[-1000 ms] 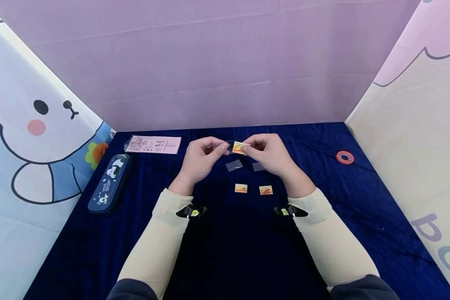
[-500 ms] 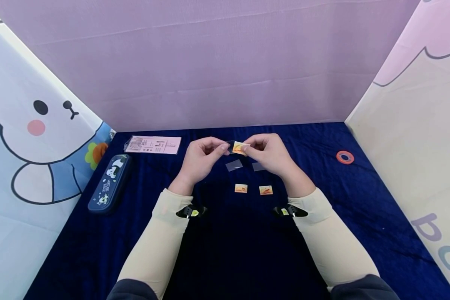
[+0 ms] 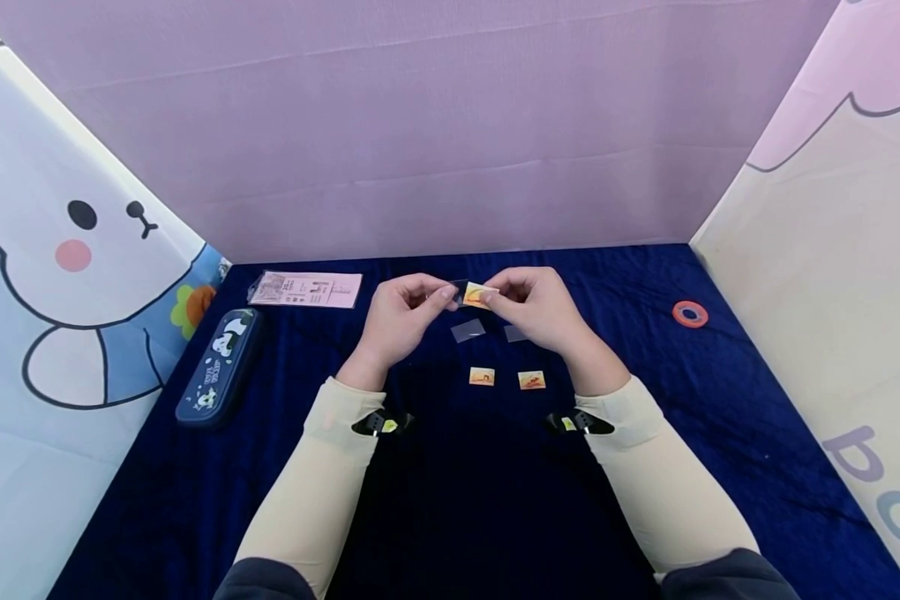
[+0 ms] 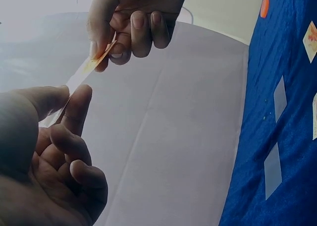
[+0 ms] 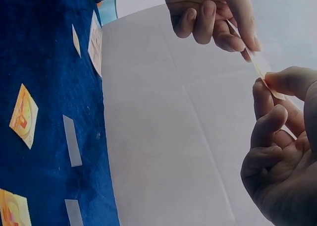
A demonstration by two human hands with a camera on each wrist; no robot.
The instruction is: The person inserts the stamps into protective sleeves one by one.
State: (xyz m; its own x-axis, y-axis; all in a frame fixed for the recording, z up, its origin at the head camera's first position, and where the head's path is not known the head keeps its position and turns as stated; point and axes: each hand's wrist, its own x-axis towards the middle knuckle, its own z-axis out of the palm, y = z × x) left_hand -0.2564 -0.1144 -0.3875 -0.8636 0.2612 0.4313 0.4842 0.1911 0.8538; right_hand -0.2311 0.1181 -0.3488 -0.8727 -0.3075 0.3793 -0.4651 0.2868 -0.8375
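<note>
Both hands meet above the far middle of the dark blue cloth. Between the thumb and index finger of my left hand point(image 3: 407, 321) is a small clear plastic sleeve point(image 3: 459, 292). My right hand point(image 3: 537, 307) pinches the right end of a yellow-orange postage stamp point(image 3: 477, 295) with serrated edges. The stamp's left part overlaps the sleeve in the head view; how deep it lies inside I cannot tell. Two more stamps, a left one point(image 3: 482, 377) and a right one point(image 3: 532, 381), lie on the cloth nearer the body. Beyond them lie two clear sleeves point(image 3: 468, 331) point(image 4: 273, 171), one partly hidden by the right hand.
At the left lie a pink printed paper point(image 3: 322, 290) in a clear holder and a dark blue pencil case point(image 3: 219, 367) with pandas. An orange-red ring-shaped item point(image 3: 690, 314) lies at the right. Fabric walls point(image 3: 450, 133) enclose the back and sides.
The stamp has shifted very slightly left toward the left hand's fingers, and the sleeve's edge shows a bit more. Both hands otherwise keep their places and grips.
</note>
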